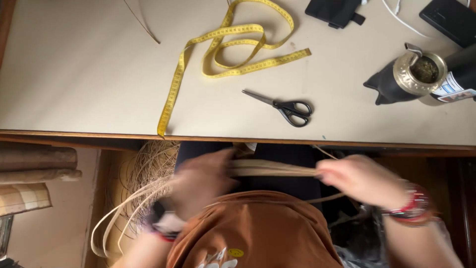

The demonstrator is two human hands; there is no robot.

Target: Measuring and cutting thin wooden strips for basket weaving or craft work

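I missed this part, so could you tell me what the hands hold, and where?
A bundle of pale cane strips, stretched between left hand and right hand.

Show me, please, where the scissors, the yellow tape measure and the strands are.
scissors [286, 105]: head view, on the pivot.
yellow tape measure [238, 47]: head view, on its coiled loops.
strands [277, 170]: head view, midway between both hands.

One label [450, 89] showed, a small rectangular sticker in white with blue and red patches, wrapped on a dark bottle [463, 69] just right of the brass cup [420, 73]. Above the cup, toward the table's far right corner, lay a flat black rectangular device [448, 20] whose dark face was blank, perhaps a screen. No packages or signs appeared.
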